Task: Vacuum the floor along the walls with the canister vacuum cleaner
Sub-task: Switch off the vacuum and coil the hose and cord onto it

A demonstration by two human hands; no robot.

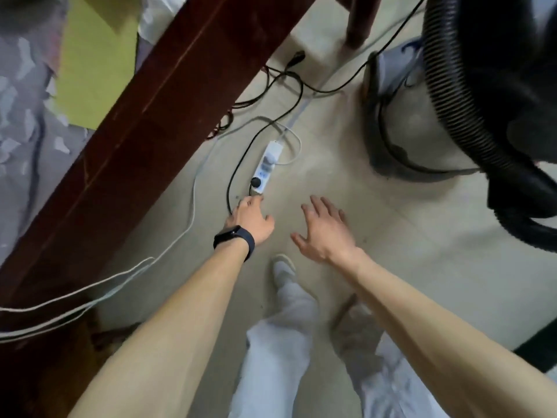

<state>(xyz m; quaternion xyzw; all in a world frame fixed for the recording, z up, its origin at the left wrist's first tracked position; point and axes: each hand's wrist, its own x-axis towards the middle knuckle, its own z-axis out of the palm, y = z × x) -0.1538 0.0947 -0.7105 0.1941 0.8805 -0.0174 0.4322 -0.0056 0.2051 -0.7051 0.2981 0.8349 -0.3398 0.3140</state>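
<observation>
A white power strip [266,165] lies on the tiled floor with a black plug [256,182] in its near socket. A black cord [238,167] loops from that plug. My left hand [251,220], with a black wristband, reaches down to the strip's near end, fingers curled at the cord; whether it grips the cord is unclear. My right hand [324,229] hovers beside it with fingers spread and holds nothing. The grey canister vacuum [413,122] stands at the right. Its black ribbed hose [452,95] arcs down the right edge.
A dark red wooden table edge [156,116] runs diagonally across the left, with one leg [360,22] at the top. White cables [120,285] trail along the floor under it. More black cables [286,76] tangle near the wall. My legs in white trousers [283,342] stand below.
</observation>
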